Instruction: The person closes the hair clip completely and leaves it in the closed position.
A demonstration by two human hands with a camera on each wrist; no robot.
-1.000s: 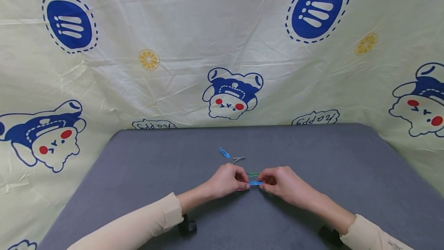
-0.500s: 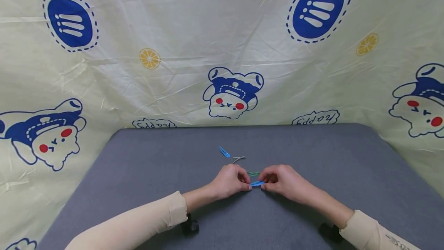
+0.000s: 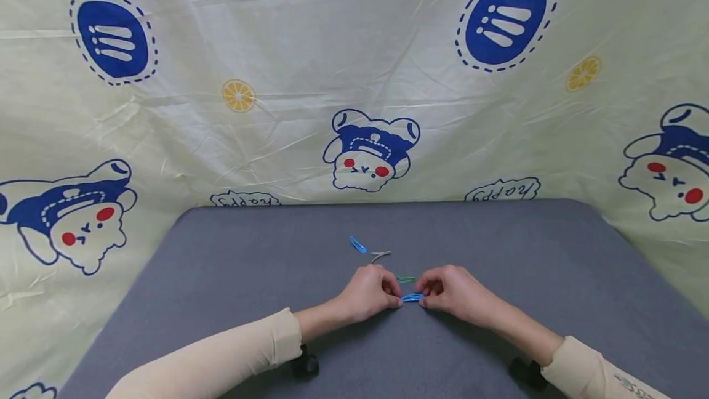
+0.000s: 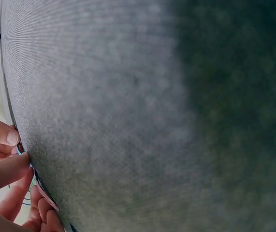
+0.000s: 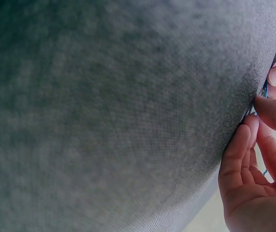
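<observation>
Several slim blue hair clips point(image 3: 412, 297) lie bunched together low over the grey tabletop, between the two hands. My left hand point(image 3: 370, 291) pinches their left end with thumb and fingers. At the right end, the fingertips of my right hand point(image 3: 458, 293) pinch the same bunch. Just behind, green hair clips point(image 3: 406, 279) rest on the table, partly hidden by the hands. In the left wrist view a pink clip-like piece point(image 4: 47, 194) shows beside the left fingers. Both wrist views catch the hands only at their edges, with the blue clips mostly covered.
Farther back on the grey table point(image 3: 266, 251) are grey hair clips point(image 3: 381, 255), spread in a V shape, and a single blue hair clip point(image 3: 357, 244). A printed cloth point(image 3: 299, 140) hangs behind the table's far edge.
Both hands have shifted slightly right and nearer to me, along with the blue clips. More of the bunch shows between the fingertips. The clips farther back stay put.
</observation>
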